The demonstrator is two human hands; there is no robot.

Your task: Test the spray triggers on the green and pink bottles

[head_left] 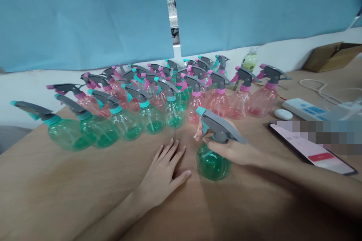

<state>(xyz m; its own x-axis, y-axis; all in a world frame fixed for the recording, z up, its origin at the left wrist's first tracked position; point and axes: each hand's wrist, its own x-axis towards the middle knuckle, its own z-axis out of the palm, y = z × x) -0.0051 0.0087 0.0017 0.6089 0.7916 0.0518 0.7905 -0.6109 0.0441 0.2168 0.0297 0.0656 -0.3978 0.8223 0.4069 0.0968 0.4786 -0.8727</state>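
My right hand (223,146) is wrapped round the neck of a green spray bottle (214,163) with a grey head and a turquoise nozzle. Some of its fingers are hidden behind the bottle's neck and trigger. Flat on the wooden table (181,214), just left of that bottle, lies my left hand (164,173), fingers spread and holding nothing. Beyond the hands stand several more sprayers in rows: green ones such as the green bottle (152,118) toward the left front, and pink ones such as the pink bottle (217,103) toward the right and behind.
At the right lie a phone (305,145) with a lit screen, a small white rounded case (283,114), a white power strip (304,109) and white cables (319,86). A cardboard box (325,58) and a labelled drink bottle (250,60) stand at the back, before a blue curtain (85,18).
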